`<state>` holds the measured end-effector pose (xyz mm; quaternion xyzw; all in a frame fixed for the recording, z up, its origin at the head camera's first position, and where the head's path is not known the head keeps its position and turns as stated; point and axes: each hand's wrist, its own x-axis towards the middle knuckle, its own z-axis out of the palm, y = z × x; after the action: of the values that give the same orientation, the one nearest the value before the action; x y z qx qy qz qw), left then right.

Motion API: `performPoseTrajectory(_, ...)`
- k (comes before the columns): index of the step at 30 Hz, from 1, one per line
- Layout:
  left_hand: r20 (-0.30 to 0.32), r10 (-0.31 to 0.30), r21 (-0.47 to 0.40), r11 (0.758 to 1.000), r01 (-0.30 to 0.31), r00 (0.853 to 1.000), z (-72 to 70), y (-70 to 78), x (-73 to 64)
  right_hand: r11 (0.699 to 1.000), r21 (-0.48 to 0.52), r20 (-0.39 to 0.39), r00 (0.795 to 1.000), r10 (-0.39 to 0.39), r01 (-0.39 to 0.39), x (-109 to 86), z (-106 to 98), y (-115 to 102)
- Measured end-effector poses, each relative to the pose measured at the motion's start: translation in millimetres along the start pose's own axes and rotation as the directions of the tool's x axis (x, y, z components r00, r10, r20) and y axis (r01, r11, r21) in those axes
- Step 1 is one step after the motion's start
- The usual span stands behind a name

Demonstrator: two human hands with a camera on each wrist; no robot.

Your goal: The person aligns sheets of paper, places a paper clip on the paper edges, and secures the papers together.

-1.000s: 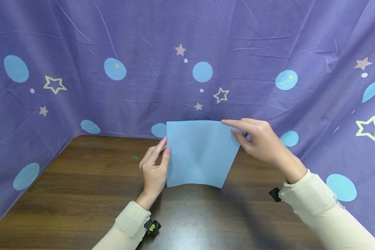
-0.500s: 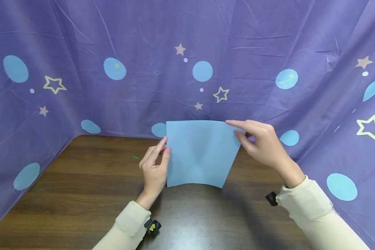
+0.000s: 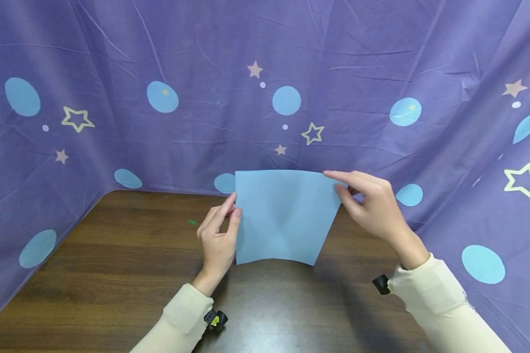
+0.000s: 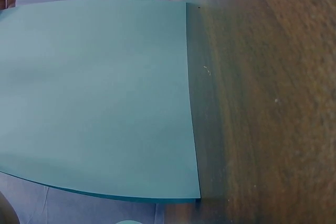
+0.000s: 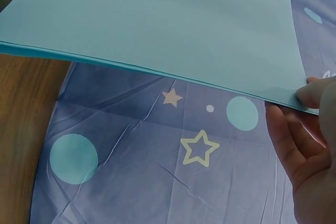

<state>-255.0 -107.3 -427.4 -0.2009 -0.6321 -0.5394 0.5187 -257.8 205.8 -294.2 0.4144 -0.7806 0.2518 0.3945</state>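
Light blue paper point(image 3: 282, 215) stands upright over the table in the head view, bowed so that its lower edge arches. In the right wrist view, the edge of the paper point(image 5: 157, 19) shows more than one layer. My left hand point(image 3: 217, 240) holds its left edge between thumb and fingers. At the upper right corner, my right hand point(image 3: 373, 208) pinches the paper, thumb in front and index finger along the top edge. The left wrist view is mostly filled by the paper point(image 4: 100, 98), its lower edge close to the wood.
A small green paper clip point(image 3: 192, 222) lies on the brown wooden table point(image 3: 128, 274), left of the left hand. Behind and at both sides hangs a purple curtain point(image 3: 212, 44) printed with stars and blue dots. Each wrist wears a small black camera.
My right hand has slid slightly to the right along the paper's top edge, toward the corner. The left hand and the paper stay nearly as they were.
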Motion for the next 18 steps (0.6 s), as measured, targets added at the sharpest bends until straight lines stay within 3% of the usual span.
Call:
performPoseTrajectory(7, 0.004, -0.005, 0.005, 1.0, 0.005, 1.0, -0.3, -0.2, -0.7, 1.0, -0.007, -0.05, 0.999, 0.008, -0.009, -5.5, 3, 1)
performPoseTrajectory(18, 0.006, -0.002, 0.003, 1.0, 0.002, 1.0, -0.6, -0.5, -0.4, 0.996, 0.024, -0.14, 0.986, 0.092, -0.089, -14.2, 10, -1)
